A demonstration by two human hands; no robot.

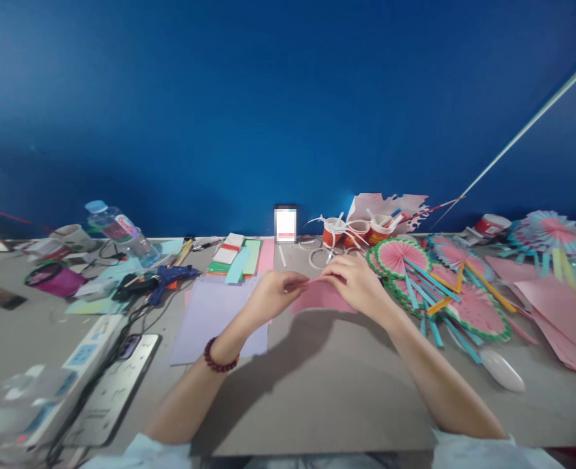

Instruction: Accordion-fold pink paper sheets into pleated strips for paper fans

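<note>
A sheet of pink paper spans the gap between my two hands, held a little above the grey table. My left hand, with a dark beaded bracelet at the wrist, pinches its upper left edge. The fingers of my right hand are closed on the upper right part. The paper's far side is hidden by my fingers. Left of my left hand lies a stack of lilac paper. Paper fans in pink with green rims, with blue strips, lie just right of my right hand.
A phone, a power strip, a blue glue gun and a plastic bottle are on the left. Red cups with white strips stand at the back. A white computer mouse and pink sheets lie right.
</note>
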